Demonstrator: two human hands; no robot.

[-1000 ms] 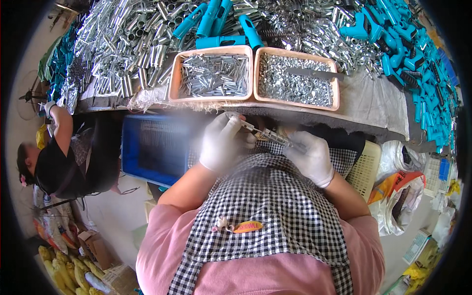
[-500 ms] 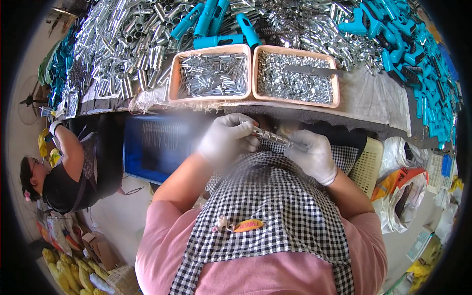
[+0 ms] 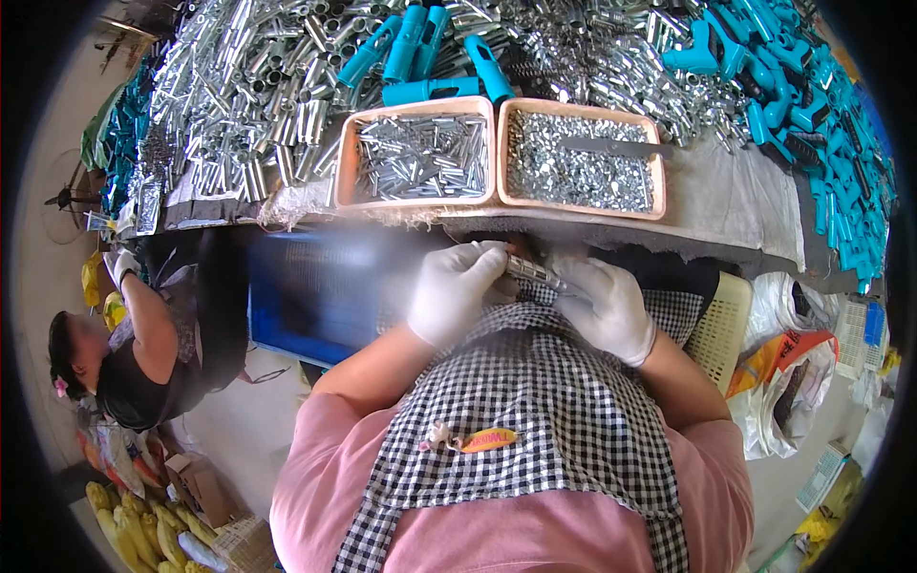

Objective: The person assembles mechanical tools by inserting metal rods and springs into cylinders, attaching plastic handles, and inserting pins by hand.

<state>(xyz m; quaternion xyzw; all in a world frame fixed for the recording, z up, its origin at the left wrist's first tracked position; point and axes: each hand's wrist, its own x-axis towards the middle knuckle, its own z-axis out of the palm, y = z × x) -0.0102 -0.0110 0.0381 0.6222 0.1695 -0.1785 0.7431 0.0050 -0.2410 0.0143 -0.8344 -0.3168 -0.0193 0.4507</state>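
1. The person's left hand [image 3: 457,291], in a white glove, pinched one end of a slim silvery metal part [image 3: 533,271] between thumb and fingers.
2. The right hand [image 3: 611,306], gloved likewise, had its fingers closed about the other end.
3. That part hung slantwise between the two hands, in front of the checked apron [image 3: 535,411] and just short of the tabletop [image 3: 740,201].
4. Along the tabletop's near edge sat a tray of metal pins [image 3: 346,164] and, right beside it, a tray of small shiny pieces [image 3: 583,208], a flat grey strip [image 3: 616,146] lying across the latter.
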